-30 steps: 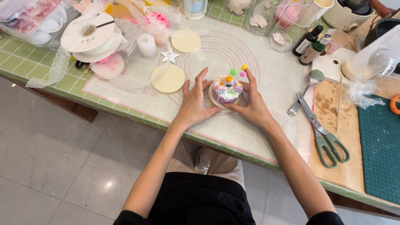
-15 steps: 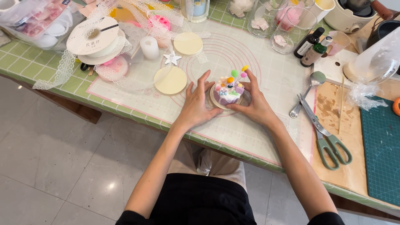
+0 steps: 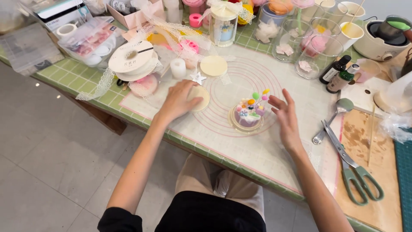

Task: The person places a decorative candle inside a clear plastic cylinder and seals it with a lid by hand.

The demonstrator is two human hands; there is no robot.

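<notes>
where it sits, small cake [image 3: 249, 114], colourful toppings

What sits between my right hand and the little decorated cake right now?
Nothing: in the head view only a bare strip of the white mat separates the right hand from the little cake. The hand is open and not touching it.

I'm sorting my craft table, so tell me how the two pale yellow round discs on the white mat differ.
The nearer pale yellow disc lies under the left hand, largely covered; the farther pale yellow disc lies bare and untouched. The nearer one sits beside the small decorated cake; the farther one sits up by the lace-wrapped jar. Both are flat, round, and similar in colour.
</notes>
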